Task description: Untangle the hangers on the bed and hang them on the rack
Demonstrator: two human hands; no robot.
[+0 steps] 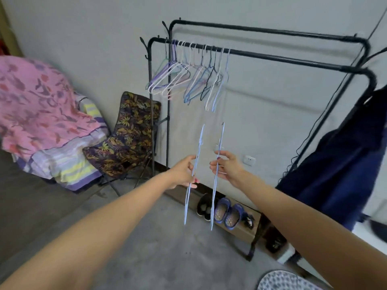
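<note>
Both your arms reached forward: your left hand (185,171) pinched one blue hanger (193,174), your right hand (227,166) another (216,174), both edge-on below the rack (272,56).

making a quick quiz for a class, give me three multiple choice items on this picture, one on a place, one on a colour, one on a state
1. Where do the blue slippers sit?
A. on the chair
B. on the low shelf under the rack
C. on the bed

2. What colour is the rack?
A. black
B. white
C. red

3. What is the left hand doing?
A. hanging empty
B. pressing the wall
C. holding a hanger

Key: 1 B, they rest on the low shelf at the rack's foot; 2 A, its bars are black; 3 C, its fingers curl round a light blue hanger.
</note>
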